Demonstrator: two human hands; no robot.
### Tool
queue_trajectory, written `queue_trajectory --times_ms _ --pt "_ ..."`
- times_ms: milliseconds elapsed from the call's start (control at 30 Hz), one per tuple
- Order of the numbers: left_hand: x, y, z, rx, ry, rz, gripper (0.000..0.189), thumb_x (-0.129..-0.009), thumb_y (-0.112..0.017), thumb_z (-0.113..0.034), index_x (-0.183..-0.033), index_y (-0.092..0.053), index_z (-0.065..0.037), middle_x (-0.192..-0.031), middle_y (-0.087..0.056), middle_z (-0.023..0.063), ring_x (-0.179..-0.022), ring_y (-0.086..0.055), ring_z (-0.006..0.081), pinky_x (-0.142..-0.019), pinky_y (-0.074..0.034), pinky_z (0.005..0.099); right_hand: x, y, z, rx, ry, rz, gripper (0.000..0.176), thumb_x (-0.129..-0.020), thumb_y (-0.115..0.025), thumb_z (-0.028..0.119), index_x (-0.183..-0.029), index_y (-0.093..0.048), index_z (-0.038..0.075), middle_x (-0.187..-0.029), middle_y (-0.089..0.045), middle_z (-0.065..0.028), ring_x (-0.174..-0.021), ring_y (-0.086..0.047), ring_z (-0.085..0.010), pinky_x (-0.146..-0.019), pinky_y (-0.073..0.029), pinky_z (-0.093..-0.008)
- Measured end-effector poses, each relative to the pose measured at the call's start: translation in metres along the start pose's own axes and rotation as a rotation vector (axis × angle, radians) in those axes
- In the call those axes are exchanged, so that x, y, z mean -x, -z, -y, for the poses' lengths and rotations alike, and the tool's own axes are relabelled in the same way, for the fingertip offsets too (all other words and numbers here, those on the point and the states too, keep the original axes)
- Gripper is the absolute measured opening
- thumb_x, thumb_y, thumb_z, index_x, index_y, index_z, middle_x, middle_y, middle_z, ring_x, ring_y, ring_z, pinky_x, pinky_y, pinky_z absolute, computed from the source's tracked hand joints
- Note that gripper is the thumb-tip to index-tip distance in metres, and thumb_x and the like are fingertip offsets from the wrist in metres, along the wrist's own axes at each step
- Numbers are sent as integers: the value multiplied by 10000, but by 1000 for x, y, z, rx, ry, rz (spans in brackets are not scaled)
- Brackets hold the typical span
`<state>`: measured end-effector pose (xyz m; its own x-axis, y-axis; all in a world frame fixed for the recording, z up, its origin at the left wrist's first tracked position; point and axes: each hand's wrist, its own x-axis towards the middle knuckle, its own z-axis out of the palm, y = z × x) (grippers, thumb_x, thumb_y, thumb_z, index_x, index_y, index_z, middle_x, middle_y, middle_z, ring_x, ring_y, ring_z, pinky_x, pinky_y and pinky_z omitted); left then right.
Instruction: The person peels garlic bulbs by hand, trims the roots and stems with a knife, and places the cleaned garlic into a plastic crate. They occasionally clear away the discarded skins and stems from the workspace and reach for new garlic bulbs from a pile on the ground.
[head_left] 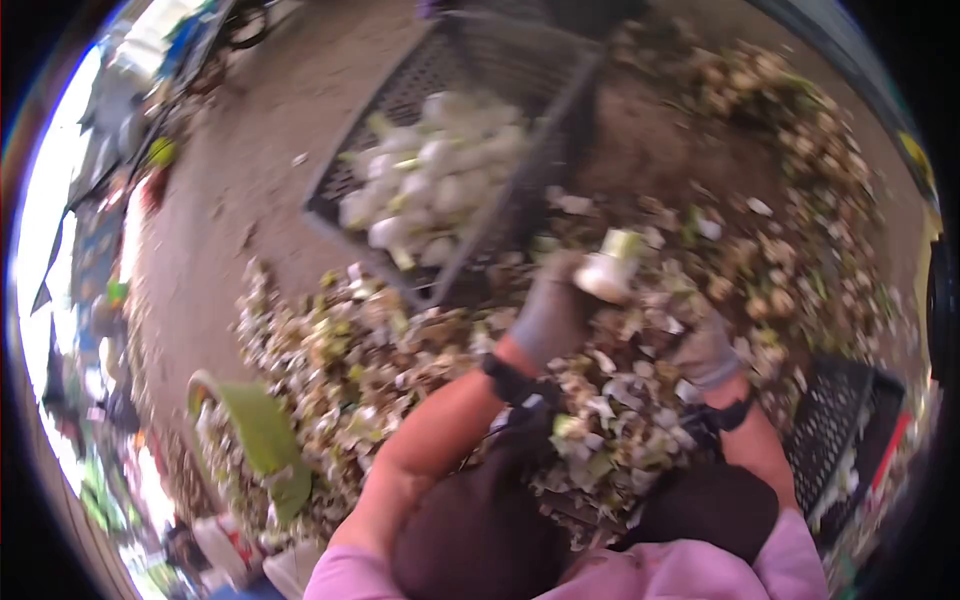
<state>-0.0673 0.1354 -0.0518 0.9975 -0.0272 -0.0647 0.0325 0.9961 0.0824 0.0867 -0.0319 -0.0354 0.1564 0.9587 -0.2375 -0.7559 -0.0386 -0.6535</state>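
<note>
Holding white bulb (608, 272) in left hand (552, 312)

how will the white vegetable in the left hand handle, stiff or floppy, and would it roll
Probably stiff: the white vegetable shows a compact rounded shape in the gloved left hand, with no droop. Its round body suggests it could roll on a flat surface, though similar pieces sit nested in the crate. One hand holds it up, so likely fairly light.
</note>
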Motion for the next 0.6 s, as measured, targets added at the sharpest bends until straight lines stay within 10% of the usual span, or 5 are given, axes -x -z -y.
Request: queue_trajectory --times_ms 33,67,300,400,600 --pt "-7 -28 7 -227 -209 -494 527 -931 -431 -414 -1216 -550 13 -1003 -658 115 -823 -643 222 -765 -528 359 4 0 -1 -202 -29 68 379 -932 -631 292 -1203 -581 32 -990 -652 -40 -871 -631 -183 -788 -519 -330" --pt "4 -26 1 -223 -81 -457 522 -923 -443 -413 -1206 -554 12 -1001 -656 100 -830 -632 211 -773 -517 371 -2 8 -1 -514 -127 397 428 -953 -617 358 -1221 -588 27 -1030 -667 -41 -904 -645 -191 -808 -511 -325" --pt "-2 -54 26 -697 -355 -296 632 -739 -580 -45 -1348 -409 -17 -1255 -548 117 -1109 -582 234 -949 -491 343 2 21 20 1254 378 -152 635 -891 -686 447 -1308 -513 1 -1053 -643 -39 -1000 -591 -105 -841 -509 -283" --pt "-9 -47 29 -1101 -396 -305 700 -695 -537 28 -1373 -365 -6 -1241 -532 117 -1100 -565 195 -931 -489 311 10 -8 28 592 449 -57 698 -917 -684 357 -1452 -367 41 -1149 -598 -32 -987 -579 -106 -854 -501 -273" --pt "-14 -54 43 -1921 -605 -336 835 -697 -719 -17 -1409 -285 10 -1203 -578 134 -971 -628 220 -867 -513 326 8 -11 22 422 188 -73 351 -920 -664 198 -1208 -626 1 -1114 -657 -39 -1035 -606 -112 -890 -497 -271"
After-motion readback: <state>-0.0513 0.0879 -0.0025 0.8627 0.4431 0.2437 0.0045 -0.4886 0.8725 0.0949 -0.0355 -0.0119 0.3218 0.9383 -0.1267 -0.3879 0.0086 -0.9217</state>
